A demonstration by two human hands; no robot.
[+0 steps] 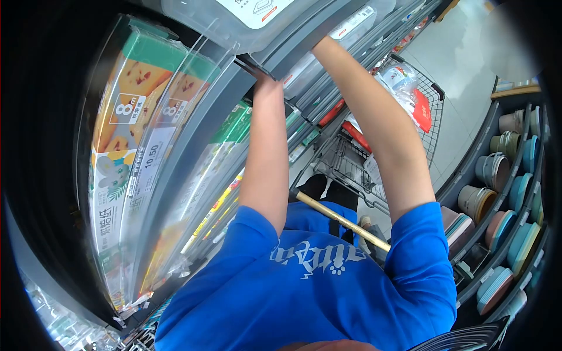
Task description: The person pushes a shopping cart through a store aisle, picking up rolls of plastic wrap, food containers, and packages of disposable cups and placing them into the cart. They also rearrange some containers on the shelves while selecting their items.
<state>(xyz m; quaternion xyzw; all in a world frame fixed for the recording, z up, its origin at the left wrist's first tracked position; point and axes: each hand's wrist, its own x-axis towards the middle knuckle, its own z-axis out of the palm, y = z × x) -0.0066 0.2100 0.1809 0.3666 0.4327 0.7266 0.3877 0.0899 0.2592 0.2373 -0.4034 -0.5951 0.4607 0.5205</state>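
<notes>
Both my arms reach up into a grey shelf unit. The fingers of my left hand are hidden behind the shelf edge, just below a clear plastic box with a white label. My right wrist goes in beside a stack of clear boxes with white labels; the hand beyond it is hidden by the shelf. What either hand touches cannot be made out. Left of my left arm, green, white and orange packages stand behind a clear shelf front with a price tag.
A wire shopping cart holding red and white packages stands beyond my right arm. Shelves of bowls line the right side. A gold-coloured bar crosses in front of my blue shirt.
</notes>
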